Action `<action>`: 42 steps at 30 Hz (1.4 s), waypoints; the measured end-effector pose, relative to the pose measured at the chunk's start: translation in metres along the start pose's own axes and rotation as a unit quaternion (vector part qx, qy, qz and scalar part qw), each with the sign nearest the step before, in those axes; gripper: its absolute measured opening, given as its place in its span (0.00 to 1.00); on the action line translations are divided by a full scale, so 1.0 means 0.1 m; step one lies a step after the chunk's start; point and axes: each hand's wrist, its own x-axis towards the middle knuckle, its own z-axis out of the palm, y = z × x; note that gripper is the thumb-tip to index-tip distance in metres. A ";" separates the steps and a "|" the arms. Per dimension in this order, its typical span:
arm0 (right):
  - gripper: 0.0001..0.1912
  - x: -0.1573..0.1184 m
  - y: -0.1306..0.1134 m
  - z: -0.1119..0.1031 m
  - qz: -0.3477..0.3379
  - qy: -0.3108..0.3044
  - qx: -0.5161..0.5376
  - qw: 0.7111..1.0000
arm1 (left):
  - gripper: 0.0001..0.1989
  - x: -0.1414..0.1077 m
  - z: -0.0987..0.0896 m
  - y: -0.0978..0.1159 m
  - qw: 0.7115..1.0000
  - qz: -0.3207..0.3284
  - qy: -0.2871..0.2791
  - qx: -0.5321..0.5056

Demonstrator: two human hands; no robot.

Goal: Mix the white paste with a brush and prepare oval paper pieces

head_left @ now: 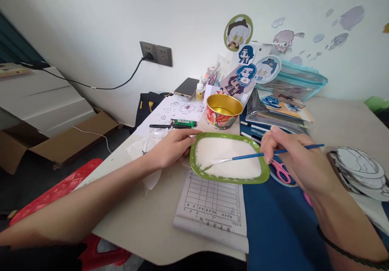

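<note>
Head view shows the left hand [173, 147] gripping the rim of a green tray [194, 163] of white liquid on a printed sheet [212, 202], likely light but spill-prone, while the right hand [288, 157] pinches a slim blue brush [258, 155] mid-handle, tip touching the liquid.

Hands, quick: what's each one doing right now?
Left hand: closed on the rim of the green tray, steadying it.
Right hand: closed on a blue brush, its tip in the tray.
</note>
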 end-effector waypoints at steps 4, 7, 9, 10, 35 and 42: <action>0.28 -0.02 0.00 -0.02 0.009 0.005 -0.011 1.000 | 0.19 0.00 0.00 0.01 1.000 -0.004 0.000 -0.001; 0.28 -0.04 -0.01 -0.03 0.008 0.015 -0.010 1.000 | 0.19 -0.01 0.00 0.01 1.000 -0.008 0.001 -0.003; 0.28 -0.06 -0.01 -0.05 0.015 0.013 -0.012 1.000 | 0.19 -0.01 0.00 0.01 1.000 -0.011 0.002 -0.002; 0.28 -0.07 -0.01 -0.07 0.016 0.022 -0.011 1.000 | 0.19 -0.01 0.00 0.01 1.000 -0.011 0.002 -0.002; 0.27 -0.02 0.17 -0.27 0.065 0.009 0.027 0.997 | 0.20 -0.01 -0.01 0.02 1.000 -0.017 0.006 0.006; 0.27 -0.04 0.17 -0.31 0.068 0.045 0.002 0.997 | 0.19 0.00 -0.01 -0.01 1.000 -0.013 0.008 0.013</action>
